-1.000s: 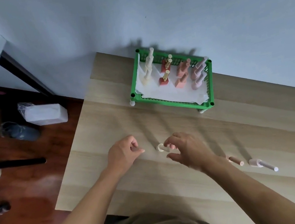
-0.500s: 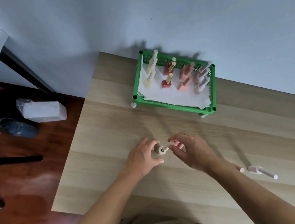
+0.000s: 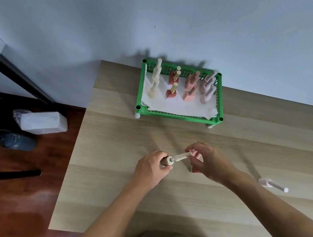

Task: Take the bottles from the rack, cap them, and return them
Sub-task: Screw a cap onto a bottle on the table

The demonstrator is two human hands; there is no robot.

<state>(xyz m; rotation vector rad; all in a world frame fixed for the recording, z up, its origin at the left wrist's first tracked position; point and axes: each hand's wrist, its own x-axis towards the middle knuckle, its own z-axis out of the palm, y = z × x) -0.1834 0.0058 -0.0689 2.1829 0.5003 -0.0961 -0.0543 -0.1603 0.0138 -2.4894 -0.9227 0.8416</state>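
The left hand's fingers are curled tight round a small cream bottle, its open neck pointing toward three o'clock. The right hand's fingertips pinch the far end of a long translucent cap, whose open mouth sits just at the neck, not yet seated (whether a brush wand hangs inside is too small to tell). Both meet over the wooden table, at six o'clock from the green rack.

The bottle looks small, rigid and light, likely glass or hard plastic, so smooth and apt to slip; a grip round its body suits it, keeping the neck free. The slim cap should be held near its end and kept in line with the neck.

A pink capped bottle lies on its side at four o'clock from the right hand. Under that hand a reddish object peeks out. The left hand rests near the table.
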